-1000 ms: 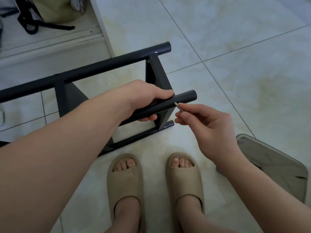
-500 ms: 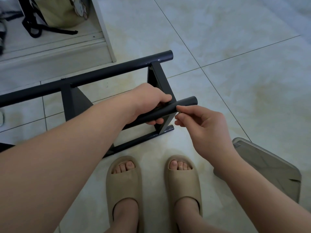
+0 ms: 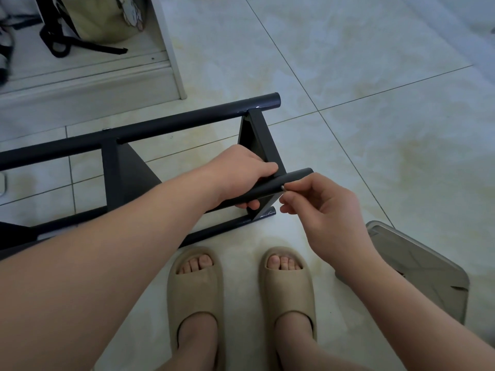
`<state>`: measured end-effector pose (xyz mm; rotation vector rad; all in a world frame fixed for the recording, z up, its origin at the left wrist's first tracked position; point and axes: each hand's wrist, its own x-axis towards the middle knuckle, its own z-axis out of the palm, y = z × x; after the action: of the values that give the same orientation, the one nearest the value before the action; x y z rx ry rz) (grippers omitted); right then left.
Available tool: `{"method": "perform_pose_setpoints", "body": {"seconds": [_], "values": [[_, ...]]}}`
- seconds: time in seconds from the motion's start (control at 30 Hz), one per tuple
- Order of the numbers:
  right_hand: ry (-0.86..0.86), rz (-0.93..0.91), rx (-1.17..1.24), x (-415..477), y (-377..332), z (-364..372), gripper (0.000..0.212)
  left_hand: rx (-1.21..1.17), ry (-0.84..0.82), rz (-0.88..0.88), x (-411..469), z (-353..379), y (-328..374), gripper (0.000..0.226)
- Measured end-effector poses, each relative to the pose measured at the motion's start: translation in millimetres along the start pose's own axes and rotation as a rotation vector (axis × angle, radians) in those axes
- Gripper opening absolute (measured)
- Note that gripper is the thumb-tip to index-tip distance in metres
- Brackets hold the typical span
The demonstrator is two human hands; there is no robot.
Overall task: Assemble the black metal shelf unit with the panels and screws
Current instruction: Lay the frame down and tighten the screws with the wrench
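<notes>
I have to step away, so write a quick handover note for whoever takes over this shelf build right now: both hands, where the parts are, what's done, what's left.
Left hand: wrapped around the near black tube, steadying it.
Right hand: pinching a small screw with its tip against the side of that tube, near the tube's end.
Shelf frame: lying on the tiled floor in front of the feet, with the far tube and two cross panels already joined.
Done: the frame is partly assembled.
Left: get this screw seated and tightened; how far in it sits cannot be told. No spare screws or tool are in view.

head view, looking steeply down.
</notes>
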<state>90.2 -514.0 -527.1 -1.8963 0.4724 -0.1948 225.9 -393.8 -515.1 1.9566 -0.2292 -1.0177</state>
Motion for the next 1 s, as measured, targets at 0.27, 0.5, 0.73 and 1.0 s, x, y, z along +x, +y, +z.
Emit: {"method": "perform_pose_setpoints", "body": {"seconds": [0.27,0.5,0.73,1.0], "values": [[0.031,-0.083,-0.168,-2.7,-1.7,1.1,0.02,0.014,0.014,0.008,-3.1,1.4,1.8,0.019],[0.073,0.035,0.072,-3.5,0.3,8.5,0.025,0.017,-0.006,0.026,-4.2,-1.2,-0.7,0.029],[0.077,0.252,0.48,-2.0,-3.8,9.4,0.009,0.039,-0.013,0.043,-4.8,-1.8,-2.3,0.038],[-0.02,0.035,-0.155,6.0,-12.1,-4.1,0.019,0.024,-0.014,0.034,-3.3,-1.6,-1.8,0.041]]}}
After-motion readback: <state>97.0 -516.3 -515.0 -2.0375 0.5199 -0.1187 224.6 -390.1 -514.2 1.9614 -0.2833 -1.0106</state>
